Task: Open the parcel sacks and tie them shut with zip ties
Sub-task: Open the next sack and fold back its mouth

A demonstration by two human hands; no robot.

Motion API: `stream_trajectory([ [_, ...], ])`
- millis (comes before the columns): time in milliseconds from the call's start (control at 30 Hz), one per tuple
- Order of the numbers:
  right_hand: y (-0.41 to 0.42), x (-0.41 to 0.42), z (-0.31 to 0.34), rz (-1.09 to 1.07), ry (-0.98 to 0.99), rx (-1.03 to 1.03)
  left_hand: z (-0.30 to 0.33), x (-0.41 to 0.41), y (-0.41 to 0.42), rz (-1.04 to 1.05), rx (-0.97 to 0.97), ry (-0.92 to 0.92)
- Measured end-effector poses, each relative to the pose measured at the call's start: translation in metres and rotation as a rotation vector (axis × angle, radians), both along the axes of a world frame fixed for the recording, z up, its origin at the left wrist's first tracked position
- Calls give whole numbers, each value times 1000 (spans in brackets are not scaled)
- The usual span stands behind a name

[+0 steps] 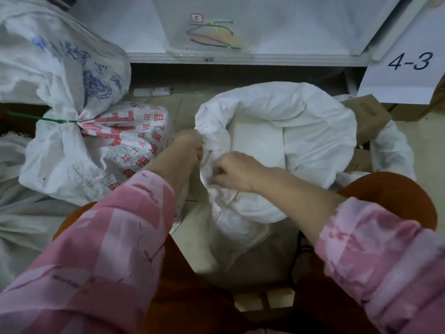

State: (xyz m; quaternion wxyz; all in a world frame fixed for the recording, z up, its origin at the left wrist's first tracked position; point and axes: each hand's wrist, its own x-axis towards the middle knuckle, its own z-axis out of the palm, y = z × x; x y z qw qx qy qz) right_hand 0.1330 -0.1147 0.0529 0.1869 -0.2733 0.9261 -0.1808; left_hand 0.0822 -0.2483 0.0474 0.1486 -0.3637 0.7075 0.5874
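Observation:
A white parcel sack (313, 131) stands open between my knees, its rim rolled outward, with white packages showing inside. My left hand (190, 145) pinches the rim at the sack's near-left edge. Just to its right, my right hand (233, 172) grips a bunched fold of the same rim. To the left lies another white sack with red print (115, 150), its neck cinched by a green zip tie (43, 119). Several coloured zip ties (212, 34) lie in a clear tray (173, 50) on the shelf ahead.
A large white sack with blue print (60, 61) lies at the upper left, more sacking at the left edge. A paper sign reading 4-3 (407, 66) hangs at the right above cardboard boxes (366, 112). A white power strip (151, 91) lies under the shelf.

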Motion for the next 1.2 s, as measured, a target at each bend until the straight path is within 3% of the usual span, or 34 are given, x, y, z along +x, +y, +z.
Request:
stream_trajectory([
  [67,13,-27,10,-135,167,-87,-8,-4,-7,14,77,-49],
  [133,25,-52,17,-236,457,-18,-8,-4,-10,2,110,-73],
  [167,30,-62,18,-253,498,18,-8,-4,-9,6,128,-76],
  [333,34,-85,-10,-171,462,113,-8,-4,-17,-130,184,-113],
  [433,31,-91,-18,-228,397,50,-13,-5,-27,-179,207,-157],
  [500,29,-98,-17,-343,244,-32,-18,-3,-35,-211,177,-184],
  [567,28,-112,-14,-436,52,-121,-15,-1,-36,-286,25,-229],
  [633,27,-124,-11,-475,-81,-123,-5,-1,-30,-397,-336,-198],
  [700,26,-131,-9,-481,-111,-53,4,-10,-21,-404,-733,-44],
  [767,20,-133,-4,-469,-104,-9,14,-19,-2,-422,-871,102],
  [900,10,-135,5,-385,-78,49,-2,-19,28,-653,-838,70],
  [1033,18,-133,9,-386,-117,22,-22,-25,23,-500,-551,118],
  [1133,29,-118,14,-444,33,-169,-23,-30,20,-339,-312,62],
  [1200,40,-102,12,-417,221,-113,-24,-33,11,-254,-281,-8],
])
